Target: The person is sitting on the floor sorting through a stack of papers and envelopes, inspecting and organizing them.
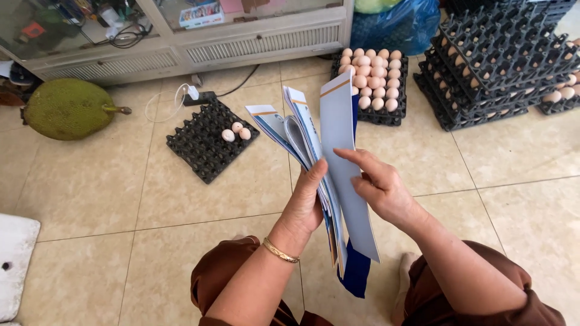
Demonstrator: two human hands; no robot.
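Left hand: your left hand [305, 202] grips a sheaf of blue-and-white flat cartons [314, 151], held upright over your lap.
Right hand: your right hand [377, 184] pinches the front carton [344, 175] and peels it away from the sheaf.
Progress: one carton is separating; several remain fanned in your grip. The near egg tray [205, 142] on the floor holds only three eggs [236, 131].
Hidden: the cartons' lower ends overlap; their count is unclear. The stacked trays [495, 60] are cut off at the right.

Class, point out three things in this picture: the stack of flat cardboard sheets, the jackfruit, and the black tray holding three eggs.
stack of flat cardboard sheets [338, 121], head view, on the front grey sheet.
jackfruit [67, 108], head view, middle of its green skin.
black tray [202, 151], head view, bare cups below the eggs.
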